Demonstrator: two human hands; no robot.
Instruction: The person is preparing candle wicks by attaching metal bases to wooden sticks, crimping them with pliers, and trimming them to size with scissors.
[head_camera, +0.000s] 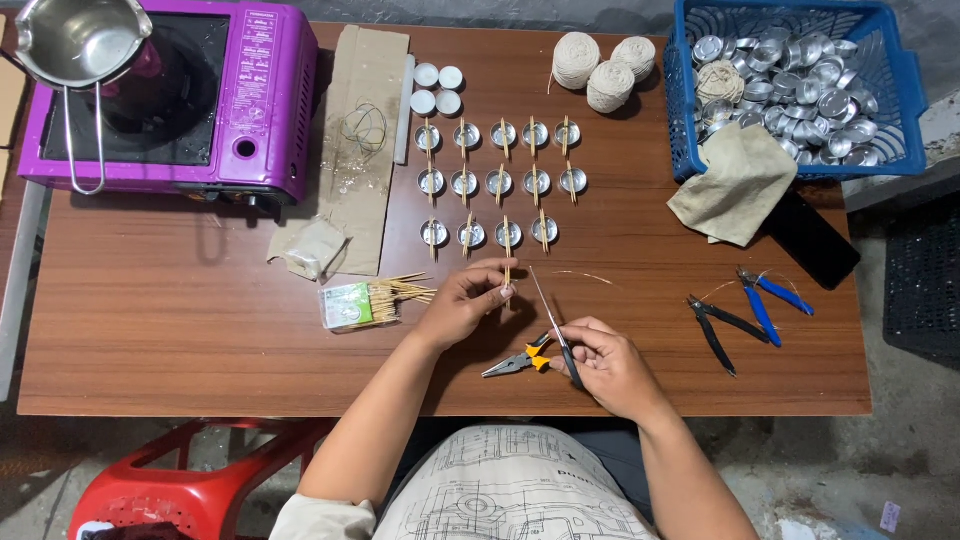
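My left hand (465, 300) pinches a short wooden stick (507, 272) upright at the table's middle. Long thin tweezers (555, 325) sit in my right hand (603, 362), their tips pointing up toward the stick. Just past my hands stand three rows of small metal cups (500, 183), most with a stick laid across the rim. A thin wick thread (585, 275) lies on the table right of the stick. Yellow-handled pliers (520, 362) lie under my right hand.
A purple portable stove (250, 100) with a steel pitcher (80, 40) stands at the back left. A blue basket (900, 80) of metal cups, a cloth (735, 185), string balls (605, 65), a toothpick pack (360, 303), cardboard (365, 120), black cutters (715, 325) and blue pliers (765, 300) lie around.
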